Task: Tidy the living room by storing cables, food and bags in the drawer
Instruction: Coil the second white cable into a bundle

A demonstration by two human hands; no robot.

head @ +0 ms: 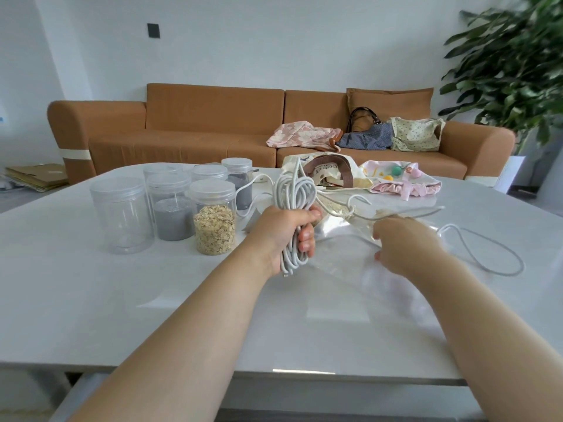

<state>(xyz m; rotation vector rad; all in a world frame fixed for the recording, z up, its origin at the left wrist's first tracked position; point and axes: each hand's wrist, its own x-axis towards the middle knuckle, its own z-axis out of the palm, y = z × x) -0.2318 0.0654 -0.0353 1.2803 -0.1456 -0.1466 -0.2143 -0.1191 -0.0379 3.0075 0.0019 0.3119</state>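
White cable [294, 190] is bunched into a rough coil in the left hand [283, 229], whose fingers wrap tightly round the loops just above the surface [122, 300]. Its loose tail [499, 263] trails off to the right and lies there in a wide loop. The right hand [405, 245] sits by a blurred strand with its fingers curled away from the camera — whether it pinches that strand or the clear bag [341, 263] beneath it, I cannot tell. To wind well, the right hand should probably feed the tail in even turns that match the size of the coil, with light tension so nothing kinks. Meanwhile the left keeps its grip at the bundle's middle. Lifting the tail clear of the bag would likely avoid a snag. Of the two hands, only the left needs to carry the bundle once it is compact — no drawer is in view.
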